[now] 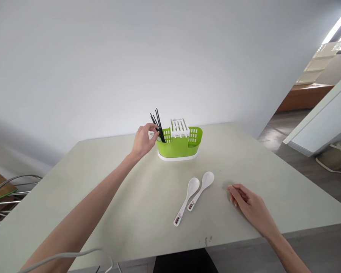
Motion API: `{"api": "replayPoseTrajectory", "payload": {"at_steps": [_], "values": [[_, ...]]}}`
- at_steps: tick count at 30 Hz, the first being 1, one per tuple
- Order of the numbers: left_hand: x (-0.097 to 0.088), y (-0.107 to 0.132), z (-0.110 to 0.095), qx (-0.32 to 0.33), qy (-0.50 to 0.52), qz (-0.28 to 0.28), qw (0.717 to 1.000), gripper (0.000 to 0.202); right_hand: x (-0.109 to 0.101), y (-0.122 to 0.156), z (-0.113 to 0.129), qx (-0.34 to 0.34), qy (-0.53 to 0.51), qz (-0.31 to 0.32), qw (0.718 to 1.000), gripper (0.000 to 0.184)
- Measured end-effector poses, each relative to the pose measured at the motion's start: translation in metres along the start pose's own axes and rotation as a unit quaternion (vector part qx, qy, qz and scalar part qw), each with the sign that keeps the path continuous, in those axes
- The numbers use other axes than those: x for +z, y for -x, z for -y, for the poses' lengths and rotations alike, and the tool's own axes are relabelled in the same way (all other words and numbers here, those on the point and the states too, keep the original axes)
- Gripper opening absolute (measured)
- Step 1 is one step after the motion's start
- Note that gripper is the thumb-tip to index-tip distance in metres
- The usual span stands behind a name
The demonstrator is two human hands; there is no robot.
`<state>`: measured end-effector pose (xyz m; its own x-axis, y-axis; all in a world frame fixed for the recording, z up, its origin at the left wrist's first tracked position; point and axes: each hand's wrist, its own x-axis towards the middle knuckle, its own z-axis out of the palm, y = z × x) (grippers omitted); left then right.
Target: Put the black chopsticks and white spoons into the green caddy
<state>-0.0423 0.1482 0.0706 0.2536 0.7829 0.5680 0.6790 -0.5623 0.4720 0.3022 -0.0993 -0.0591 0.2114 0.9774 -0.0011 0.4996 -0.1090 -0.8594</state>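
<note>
At the left end of a green cutlery basket, my left hand has thumb and forefinger closed around the thin black chopsticks. They stand in the basket, leaning left, with their lower ends hidden. Something pale shows between my fingers, too small to make out. A white slotted rack tops the basket's middle, and a white base runs beneath it. Two white spoons, one on the left and one on the right, lie bowls away from me. My right hand is beside them, fingers curled, nothing visible in it.
The pale table meets a white wall behind the basket. A white cable crosses the near left corner. Left of the table stands a metal rack. A doorway and a white partition are on the right.
</note>
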Motion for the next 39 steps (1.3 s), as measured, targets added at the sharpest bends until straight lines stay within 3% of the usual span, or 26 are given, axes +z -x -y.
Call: {"api": "replayPoseTrajectory", "payload": {"at_steps": [5,19,23,28,32,39], "values": [[-0.001,-0.004,0.002,-0.027,-0.003,0.005,1.0,0.019,-0.001,-0.001,0.0,-0.008,0.002,0.006,1.0,0.047],[0.005,0.014,-0.001,-0.026,0.02,-0.089,0.996,0.015,-0.002,0.001,0.011,0.001,0.002,-0.016,1.0,0.047],[0.009,0.043,0.008,-0.07,0.045,-0.118,0.99,0.019,-0.003,0.001,0.016,0.0,-0.005,-0.017,1.0,0.048],[0.01,0.107,0.036,-0.203,0.09,-0.068,0.973,0.029,-0.002,-0.005,0.016,0.006,0.014,-0.025,1.0,0.048],[-0.003,0.146,0.051,-0.297,0.116,-0.039,0.947,0.037,0.001,-0.017,0.022,0.007,0.043,0.003,0.999,0.048],[-0.021,0.166,0.05,-0.318,0.138,-0.014,0.938,0.038,0.022,-0.051,0.037,-0.001,0.123,0.061,0.991,0.046]]}}
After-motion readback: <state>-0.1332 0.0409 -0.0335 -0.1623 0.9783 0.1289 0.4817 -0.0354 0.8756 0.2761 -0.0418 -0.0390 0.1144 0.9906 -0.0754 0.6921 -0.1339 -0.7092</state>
